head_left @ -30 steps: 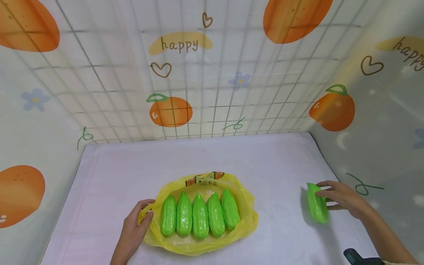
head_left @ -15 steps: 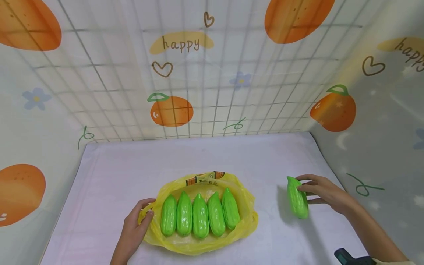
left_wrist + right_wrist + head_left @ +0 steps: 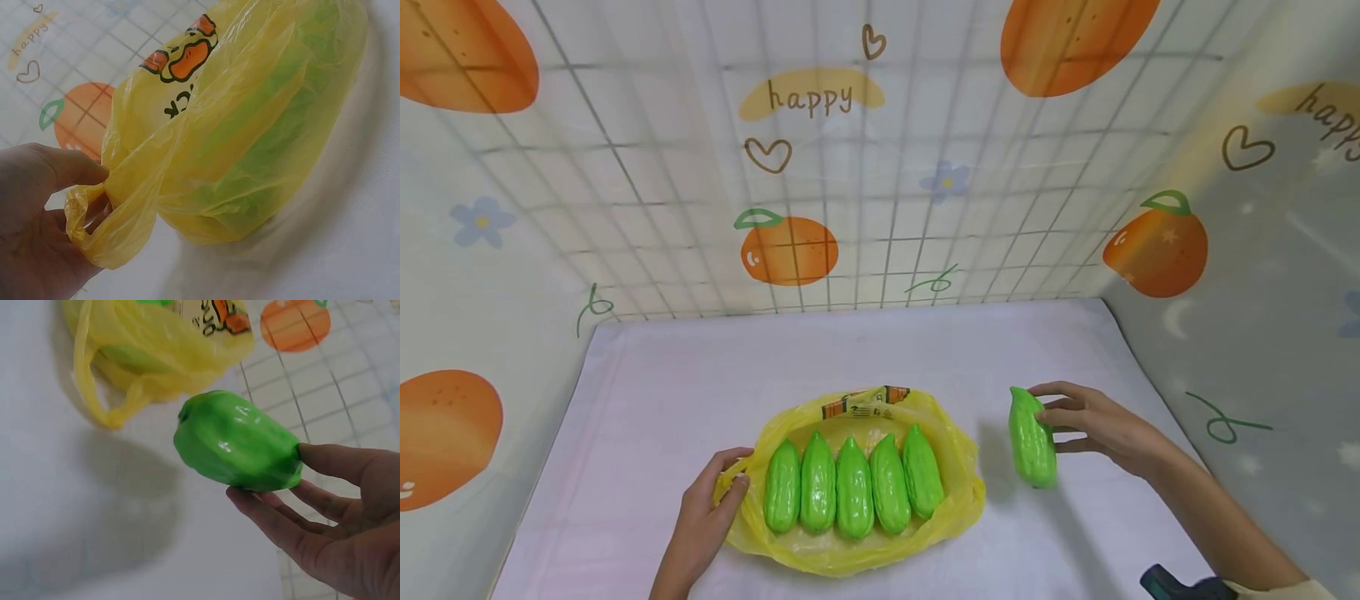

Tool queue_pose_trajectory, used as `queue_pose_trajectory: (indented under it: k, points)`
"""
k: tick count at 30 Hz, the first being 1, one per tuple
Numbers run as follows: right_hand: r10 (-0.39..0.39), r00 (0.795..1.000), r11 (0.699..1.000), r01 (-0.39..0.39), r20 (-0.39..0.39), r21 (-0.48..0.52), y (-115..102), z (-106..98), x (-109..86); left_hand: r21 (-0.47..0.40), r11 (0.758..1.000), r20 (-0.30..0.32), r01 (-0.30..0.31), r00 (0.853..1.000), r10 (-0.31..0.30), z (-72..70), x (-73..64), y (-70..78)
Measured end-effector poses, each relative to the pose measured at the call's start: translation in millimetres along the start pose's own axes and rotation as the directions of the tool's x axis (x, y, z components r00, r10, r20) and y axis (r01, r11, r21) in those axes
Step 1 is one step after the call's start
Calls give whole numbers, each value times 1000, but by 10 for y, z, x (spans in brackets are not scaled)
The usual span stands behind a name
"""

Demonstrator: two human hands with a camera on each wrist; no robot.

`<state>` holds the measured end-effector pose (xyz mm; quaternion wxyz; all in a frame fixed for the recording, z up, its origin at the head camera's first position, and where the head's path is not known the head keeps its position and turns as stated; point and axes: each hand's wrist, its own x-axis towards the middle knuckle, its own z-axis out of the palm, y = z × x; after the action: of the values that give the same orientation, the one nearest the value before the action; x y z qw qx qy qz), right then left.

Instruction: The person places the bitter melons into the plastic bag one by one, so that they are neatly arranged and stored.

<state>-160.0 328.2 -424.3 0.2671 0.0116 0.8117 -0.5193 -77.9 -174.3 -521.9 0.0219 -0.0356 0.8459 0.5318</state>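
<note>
A glossy green gourd (image 3: pixel 1032 438) with a bumpy skin and a pointed tip is in my right hand (image 3: pixel 1093 423). In the right wrist view, thumb and fingertips pinch the gourd (image 3: pixel 234 442) at one end, above the table, with its shadow below. It is just right of a yellow plastic bag (image 3: pixel 958 508), which lies open at the front middle. Several matching green gourds (image 3: pixel 853 492) lie side by side in the bag. My left hand (image 3: pixel 703 504) holds the bag's left edge; in the left wrist view, its thumb and fingers pinch the looped handle (image 3: pixel 128 231).
A white cloth covers the table (image 3: pixel 850 350). Behind it stands a patterned curtain (image 3: pixel 865 183) with oranges and a grid, and similar curtains (image 3: pixel 1270 333) close off the sides. A dark strap-like object (image 3: pixel 1183 583) is by the right forearm.
My right hand has carried the gourd leftward and slightly away from me, close to the bag. The left hand, the bag and the gourds in it have stayed in place.
</note>
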Motion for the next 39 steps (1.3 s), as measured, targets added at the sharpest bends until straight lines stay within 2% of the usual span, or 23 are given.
queue_pose_trajectory:
  k: [8, 17, 28, 33, 39]
  points:
    - [-35, 997, 998, 32, 64, 45, -201, 200, 29, -2, 1000, -10, -19, 1000, 19, 2, -5, 4]
    - [-96, 983, 990, 78, 156, 119, -376, 405, 68, -6, 1000, -3, -12, 1000, 12, -10, -11, 31]
    - [-107, 969, 989, 81, 224, 125, -545, 731, 164, 4, 1000, -11, -5, 1000, 5, -4, -6, -22]
    - [-113, 961, 989, 83, 253, 125, -581, 869, 235, 6, 1000, -4, 13, 1000, -13, -6, -4, -13]
    - [-117, 957, 988, 85, 265, 128, -591, 1031, 311, 11, 1000, -6, 3, 1000, -3, -7, 0, 15]
